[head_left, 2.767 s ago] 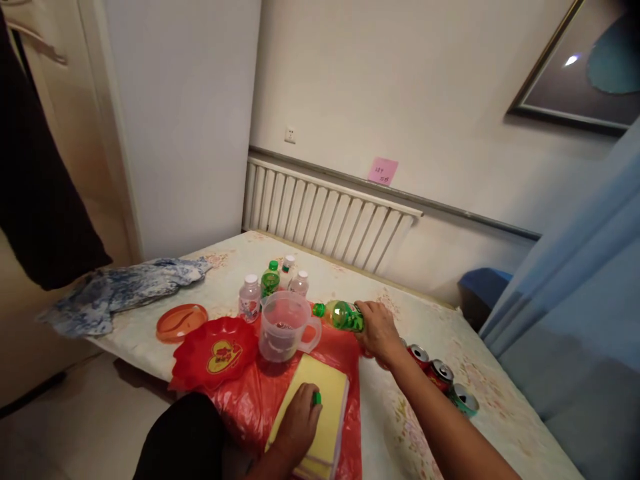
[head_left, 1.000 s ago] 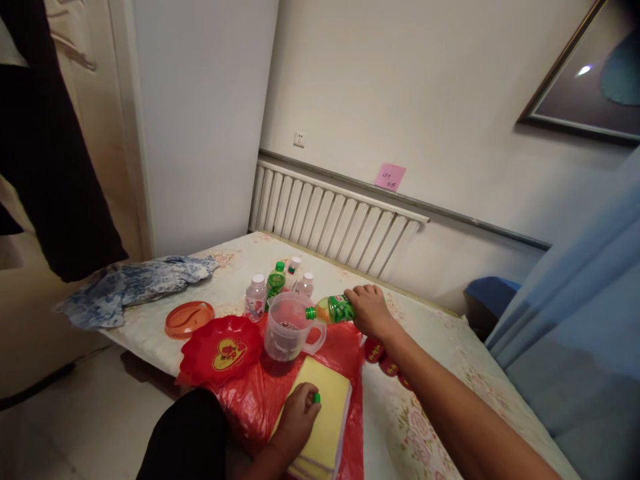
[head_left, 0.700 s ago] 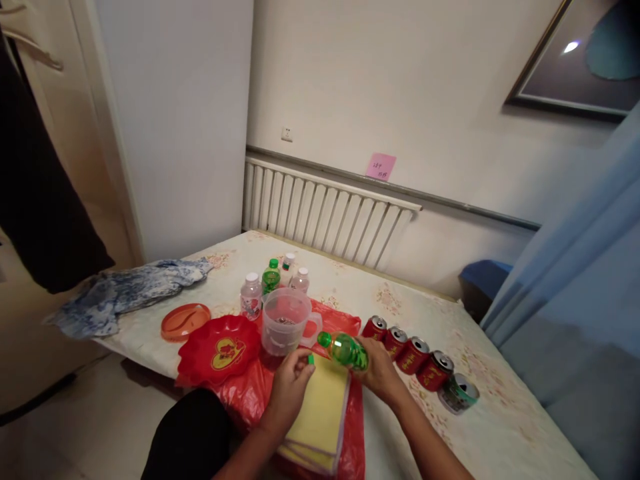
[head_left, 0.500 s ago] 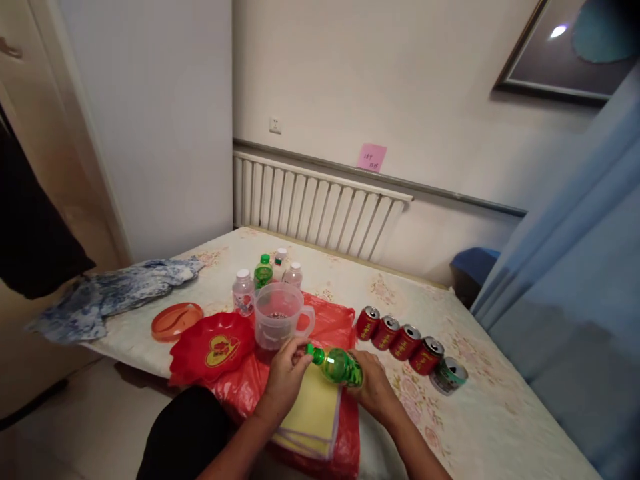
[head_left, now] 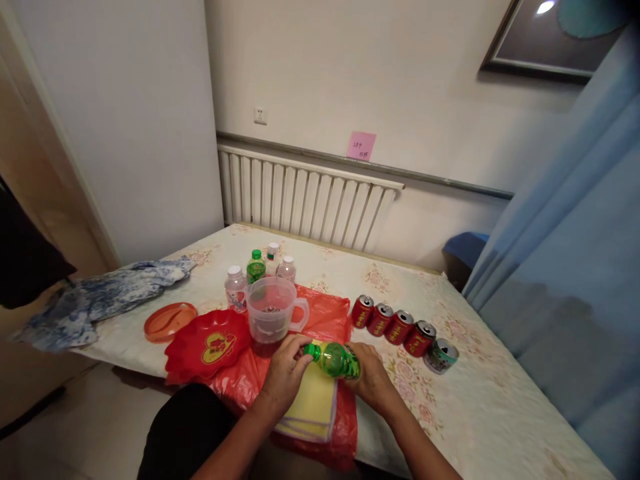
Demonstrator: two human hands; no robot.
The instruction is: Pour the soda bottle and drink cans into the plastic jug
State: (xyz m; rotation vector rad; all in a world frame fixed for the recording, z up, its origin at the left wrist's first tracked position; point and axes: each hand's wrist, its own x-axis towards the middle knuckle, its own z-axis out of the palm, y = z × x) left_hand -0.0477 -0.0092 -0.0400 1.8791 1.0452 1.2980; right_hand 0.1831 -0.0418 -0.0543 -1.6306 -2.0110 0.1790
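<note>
bottle [head_left: 336, 360]: clear green plastic, glossy, with a printed label
jug [head_left: 273, 315]: cloudy see-through plastic, smooth
bag [head_left: 327, 319]: thin red plastic film, crinkled and shiny
pad [head_left: 313, 407]: yellow paper, matt
dish [head_left: 207, 343]: red plastic, glossy
cans [head_left: 395, 325]: metal, bright tops, red painted sides
cover [head_left: 475, 407]: flowered cloth, matt
rag [head_left: 100, 300]: blue-white cloth, rumpled

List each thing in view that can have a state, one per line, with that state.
Green bottle: lying sideways, held in right hand.
Green cap: at the bottle's neck, under left hand fingers.
Clear jug: upright, lid off, little inside.
Four red cans: upright, in a row.
Green can: tipped over.
Four small bottles: upright, capped.
</note>
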